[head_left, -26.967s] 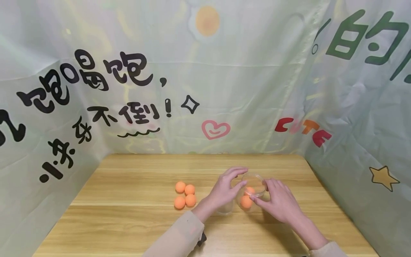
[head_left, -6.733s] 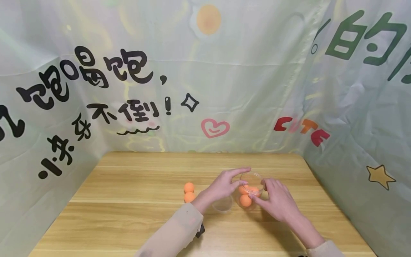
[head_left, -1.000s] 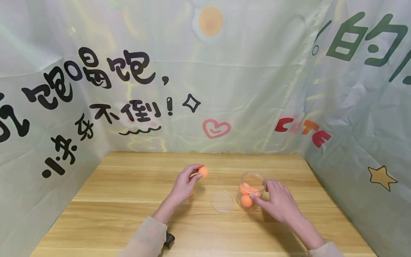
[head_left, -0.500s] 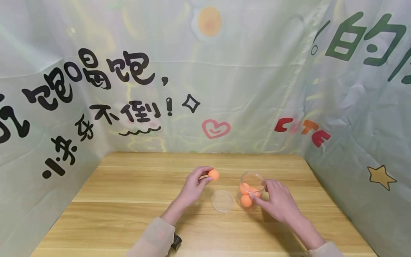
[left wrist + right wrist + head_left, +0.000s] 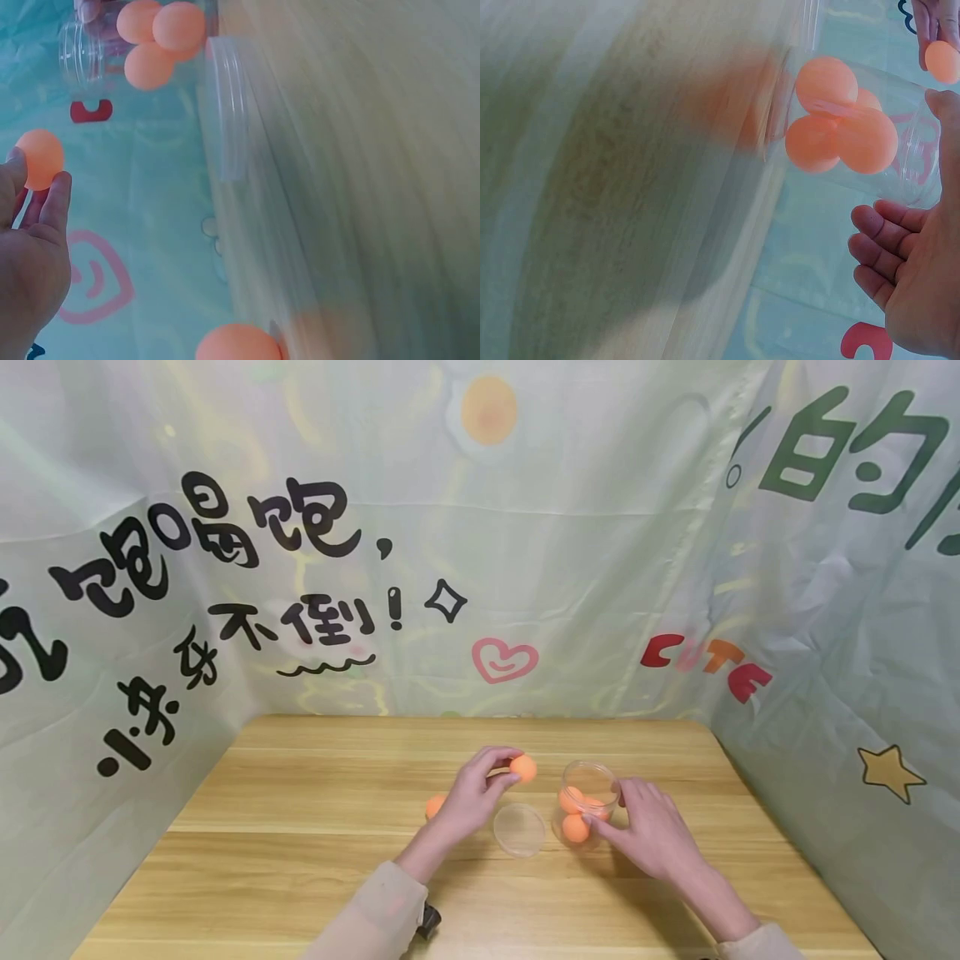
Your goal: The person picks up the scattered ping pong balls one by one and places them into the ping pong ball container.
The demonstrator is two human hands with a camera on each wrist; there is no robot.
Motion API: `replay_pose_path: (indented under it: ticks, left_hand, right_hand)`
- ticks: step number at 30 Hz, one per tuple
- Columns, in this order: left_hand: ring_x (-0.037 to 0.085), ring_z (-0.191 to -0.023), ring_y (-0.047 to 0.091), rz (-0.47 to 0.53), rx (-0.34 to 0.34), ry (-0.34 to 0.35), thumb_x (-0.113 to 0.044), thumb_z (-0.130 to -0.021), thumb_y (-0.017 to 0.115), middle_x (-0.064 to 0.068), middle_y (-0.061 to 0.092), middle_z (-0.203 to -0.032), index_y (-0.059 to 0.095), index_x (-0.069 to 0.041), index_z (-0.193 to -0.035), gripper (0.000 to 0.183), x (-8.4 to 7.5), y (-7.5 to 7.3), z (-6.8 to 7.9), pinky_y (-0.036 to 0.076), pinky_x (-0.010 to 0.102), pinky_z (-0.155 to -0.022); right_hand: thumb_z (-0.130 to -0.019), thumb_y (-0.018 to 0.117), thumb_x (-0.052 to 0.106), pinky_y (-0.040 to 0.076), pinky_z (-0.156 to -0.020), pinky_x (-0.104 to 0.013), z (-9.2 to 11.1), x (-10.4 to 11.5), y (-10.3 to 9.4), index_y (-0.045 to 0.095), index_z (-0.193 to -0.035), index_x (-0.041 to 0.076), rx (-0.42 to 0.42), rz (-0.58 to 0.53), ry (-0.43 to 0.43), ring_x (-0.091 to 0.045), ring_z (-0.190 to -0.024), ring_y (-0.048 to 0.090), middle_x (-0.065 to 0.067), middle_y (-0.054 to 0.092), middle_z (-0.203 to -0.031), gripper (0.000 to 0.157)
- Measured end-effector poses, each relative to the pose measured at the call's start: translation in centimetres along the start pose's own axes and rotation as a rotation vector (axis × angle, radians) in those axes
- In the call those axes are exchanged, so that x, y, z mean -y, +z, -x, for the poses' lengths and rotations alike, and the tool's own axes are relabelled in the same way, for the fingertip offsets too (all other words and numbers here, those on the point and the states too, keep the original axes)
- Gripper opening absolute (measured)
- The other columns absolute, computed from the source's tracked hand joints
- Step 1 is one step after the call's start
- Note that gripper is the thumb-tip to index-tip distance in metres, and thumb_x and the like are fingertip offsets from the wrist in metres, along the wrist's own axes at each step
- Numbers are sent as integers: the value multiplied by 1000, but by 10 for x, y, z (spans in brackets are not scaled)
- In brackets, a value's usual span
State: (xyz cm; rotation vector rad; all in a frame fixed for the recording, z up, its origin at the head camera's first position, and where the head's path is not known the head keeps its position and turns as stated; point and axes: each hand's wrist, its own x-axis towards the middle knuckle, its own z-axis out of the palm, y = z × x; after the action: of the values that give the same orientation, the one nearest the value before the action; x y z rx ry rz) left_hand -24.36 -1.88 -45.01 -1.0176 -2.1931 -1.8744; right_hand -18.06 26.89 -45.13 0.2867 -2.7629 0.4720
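My left hand [image 5: 468, 793] pinches an orange ping-pong ball [image 5: 523, 768] between thumb and fingertips, above the table and left of the jar. The clear plastic jar [image 5: 591, 783] stands upright and uncovered, with several orange balls [image 5: 829, 86] inside. My right hand [image 5: 656, 827] holds the jar from its right side, thumb near the front and fingers behind the rim. Flat on the table between the hands lies a clear round lid [image 5: 520, 831]. Another orange ball [image 5: 435, 806] rests on the table, partly hidden by the left hand; the left wrist view shows this ball [image 5: 238, 346] too.
The wooden table [image 5: 300, 860] is walled by a printed fabric backdrop [image 5: 585, 568] at the back and both sides. A black device [image 5: 429, 921] sits at the left wrist.
Over the last second my left hand has carried the ball rightward toward the jar, uncovering the ball behind it. Compared with 27 seconds ago, fewer balls lie on the table and more fill the jar.
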Motion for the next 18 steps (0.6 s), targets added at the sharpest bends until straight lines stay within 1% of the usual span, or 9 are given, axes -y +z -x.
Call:
replay_pose_path:
  ticks: [6,8,13,18]
  left_hand:
    - [32,-129,59,4,1,23,-8,-104,63,15,60,-134,59,0,-138,35,-4,9,-6,55,29,-103]
    - [32,-129,59,9,1,24,-9,-103,63,15,60,-134,59,2,-138,36,-7,12,-8,55,28,-103]
    - [30,-129,59,21,11,14,-7,-102,65,14,59,-134,59,5,-137,38,-13,20,-14,55,27,-103]
    - [30,-128,59,25,23,28,-6,-101,66,15,60,-134,61,2,-136,36,-18,27,-19,55,26,-102]
  right_hand:
    - [-90,75,57,44,-78,-43,0,0,0,60,-107,7,1,0,-1,-19,-88,51,-2,58,-95,55]
    - [-90,75,57,44,-77,-43,0,0,-1,60,-107,7,2,-1,-3,-19,-87,50,-2,57,-95,55]
    - [-90,76,56,46,-79,-46,0,1,-1,60,-110,4,2,-7,-6,-20,-89,54,-3,59,-97,58]
    - [-90,76,57,48,-84,-50,0,1,0,61,-113,2,5,-9,1,-23,-93,58,-6,62,-100,62]
